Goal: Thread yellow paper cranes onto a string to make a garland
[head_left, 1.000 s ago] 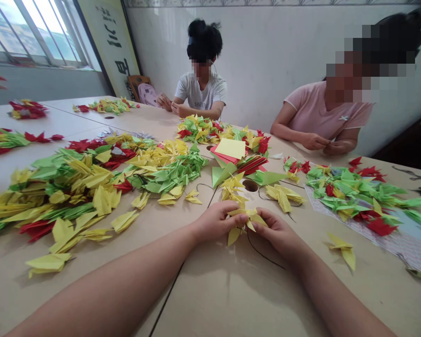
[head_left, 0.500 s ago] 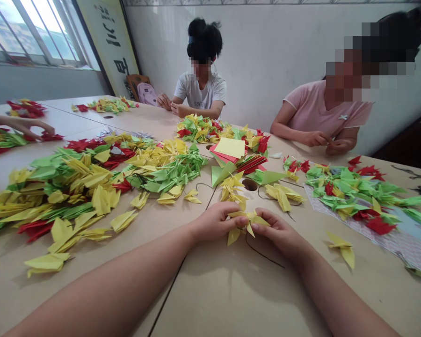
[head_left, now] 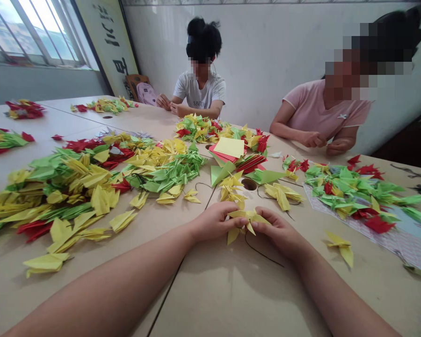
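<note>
Both bare forearms reach in from the near edge of the table (head_left: 231,299), and the hands meet over its middle. The left hand (head_left: 215,221) and the right hand (head_left: 279,232) each pinch one side of a yellow folded paper piece (head_left: 244,221), fingers closed on it, holding it just above the tabletop. A thin dark thread (head_left: 259,252) hangs from the piece and curls across the wood beneath the right hand. To the right, apart from the hands, a single yellow paper crane (head_left: 341,245) lies alone. Just beyond the hands are a small heap of yellow folded pieces (head_left: 233,187) and a round hole in the table (head_left: 249,184). Left of these spreads a big pile of yellow, green and red folded papers (head_left: 84,182); on the right is a green and red pile (head_left: 358,194). Farther off sits a stack of flat paper sheets (head_left: 233,150). At the far edge two other people sit, one in a white shirt (head_left: 199,93), one in a pink shirt (head_left: 319,114), each with hands together on the table.
</note>
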`<action>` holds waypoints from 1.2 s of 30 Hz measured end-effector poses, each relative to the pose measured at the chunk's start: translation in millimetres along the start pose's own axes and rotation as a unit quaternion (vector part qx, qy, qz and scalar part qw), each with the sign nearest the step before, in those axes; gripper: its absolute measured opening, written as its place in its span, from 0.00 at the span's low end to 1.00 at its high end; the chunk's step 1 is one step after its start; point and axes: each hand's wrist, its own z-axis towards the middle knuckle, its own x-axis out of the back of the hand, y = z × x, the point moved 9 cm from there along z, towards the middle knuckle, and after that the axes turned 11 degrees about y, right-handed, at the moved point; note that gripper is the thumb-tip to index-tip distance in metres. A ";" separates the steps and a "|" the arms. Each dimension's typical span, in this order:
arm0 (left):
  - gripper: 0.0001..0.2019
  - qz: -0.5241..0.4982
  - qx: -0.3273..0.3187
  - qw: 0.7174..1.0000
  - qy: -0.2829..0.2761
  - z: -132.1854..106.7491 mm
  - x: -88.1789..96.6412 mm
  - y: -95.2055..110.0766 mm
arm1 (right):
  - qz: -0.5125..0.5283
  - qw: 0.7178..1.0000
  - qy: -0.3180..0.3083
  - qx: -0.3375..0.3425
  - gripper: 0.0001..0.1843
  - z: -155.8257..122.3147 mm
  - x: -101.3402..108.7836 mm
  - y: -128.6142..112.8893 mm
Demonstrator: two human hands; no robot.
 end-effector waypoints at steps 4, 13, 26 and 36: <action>0.15 0.002 0.002 1.000 -0.003 -0.4 -0.5 -0.2 | -0.010 1.000 -0.011 -0.001 0.11 -0.1 -1.2 0.5; 0.14 0.004 0.010 1.000 -0.003 -0.7 0.1 -1.6 | 0.012 1.000 0.003 -0.006 0.11 -0.5 0.0 -0.5; 0.15 0.037 0.031 0.994 0.102 -0.1 15.9 -6.0 | -0.161 0.986 -0.029 -0.013 0.16 2.2 -8.4 -0.1; 0.18 0.032 0.040 0.993 0.105 -0.5 17.0 -9.1 | -0.146 0.988 -0.004 0.040 0.14 -7.3 2.9 -41.0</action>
